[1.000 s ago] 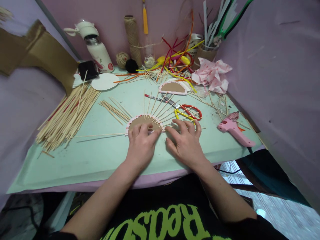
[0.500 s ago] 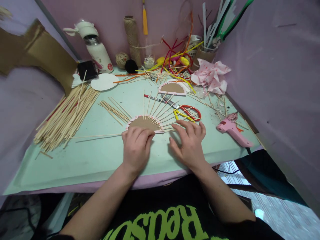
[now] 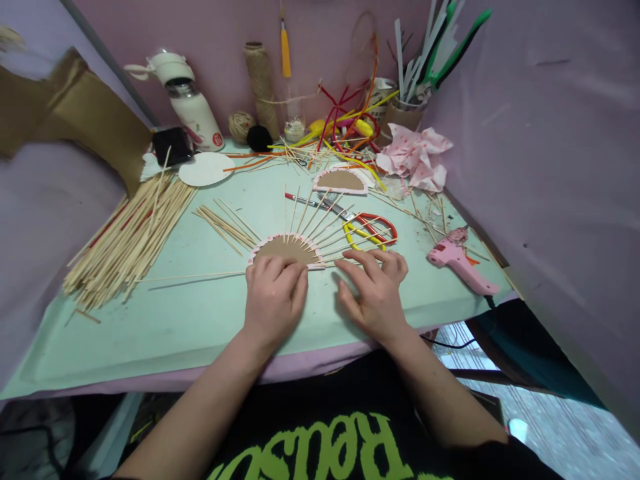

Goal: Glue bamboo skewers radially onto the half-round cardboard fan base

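A brown cardboard half-circle (image 3: 285, 250) with a pink-and-white trimmed rim lies flat on the table. Thin bamboo sticks (image 3: 320, 220) fan out from its top and right side. Over its straight lower edge, my left hand (image 3: 275, 293) is closed with fingers pressed together, covering part of that edge. One long stick (image 3: 200, 277) runs out leftward from beside this hand. My right hand (image 3: 373, 293) is open, fingers apart and bent, its fingertips at the lowest sticks right of the half-circle. Whether those fingertips press on the sticks I cannot tell.
Scissors (image 3: 373, 230) lie partly under the fanned sticks. Behind them is a second trimmed half-circle (image 3: 343, 179). A pink glue gun (image 3: 463, 260) rests at right, a big stick pile (image 3: 130, 233) at left. A bottle (image 3: 193, 107) and twine roll (image 3: 263, 90) stand at the back.
My right hand's index fingertip has shifted slightly left along the lowest sticks. My left hand stays at the half-circle's lower edge. The whole view has shifted a little.
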`<state>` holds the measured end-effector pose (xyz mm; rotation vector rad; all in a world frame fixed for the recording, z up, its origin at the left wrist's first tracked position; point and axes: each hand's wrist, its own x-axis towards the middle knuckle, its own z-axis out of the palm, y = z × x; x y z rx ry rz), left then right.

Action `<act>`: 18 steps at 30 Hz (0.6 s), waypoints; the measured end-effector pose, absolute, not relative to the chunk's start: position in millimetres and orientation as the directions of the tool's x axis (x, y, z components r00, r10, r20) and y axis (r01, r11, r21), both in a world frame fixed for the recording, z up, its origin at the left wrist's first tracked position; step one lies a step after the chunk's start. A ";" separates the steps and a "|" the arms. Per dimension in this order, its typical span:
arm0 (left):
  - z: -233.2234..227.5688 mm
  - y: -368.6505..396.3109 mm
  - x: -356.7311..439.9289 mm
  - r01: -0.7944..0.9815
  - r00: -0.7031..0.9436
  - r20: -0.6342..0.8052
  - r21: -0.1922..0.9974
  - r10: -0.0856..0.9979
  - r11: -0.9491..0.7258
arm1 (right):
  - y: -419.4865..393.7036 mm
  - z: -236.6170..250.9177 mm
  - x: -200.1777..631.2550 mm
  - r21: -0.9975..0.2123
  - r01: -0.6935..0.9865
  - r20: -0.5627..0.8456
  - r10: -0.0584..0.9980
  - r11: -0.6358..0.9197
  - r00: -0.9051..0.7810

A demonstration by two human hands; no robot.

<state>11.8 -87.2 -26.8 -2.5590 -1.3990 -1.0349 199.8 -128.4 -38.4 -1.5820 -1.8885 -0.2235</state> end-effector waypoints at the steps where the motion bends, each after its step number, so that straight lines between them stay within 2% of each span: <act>1: -27.2 -86.9 12.3 0.767 0.372 0.562 0.262 0.739 -0.586 | -127.9 -38.2 199.0 -0.260 0.932 0.546 0.835 0.250 -0.072; 5: -31.1 -85.9 12.9 0.763 0.403 0.533 0.254 0.744 -0.595 | -125.3 -37.7 196.6 -0.209 0.947 0.450 0.884 0.243 -0.127; 10: -31.5 -81.8 9.0 0.716 0.501 0.501 0.217 0.705 -0.663 | -123.4 -37.1 195.7 -0.198 0.950 0.398 0.905 0.241 -0.146; 13: -20.1 -70.0 1.8 0.618 0.633 0.470 0.170 0.615 -0.767 | -123.0 -37.4 195.8 -0.202 0.949 0.397 0.906 0.242 -0.146; 18: 2.1 -38.8 -4.6 0.458 0.792 0.446 0.016 0.417 -0.889 | -123.6 -37.9 196.1 -0.227 0.946 0.418 0.900 0.232 -0.121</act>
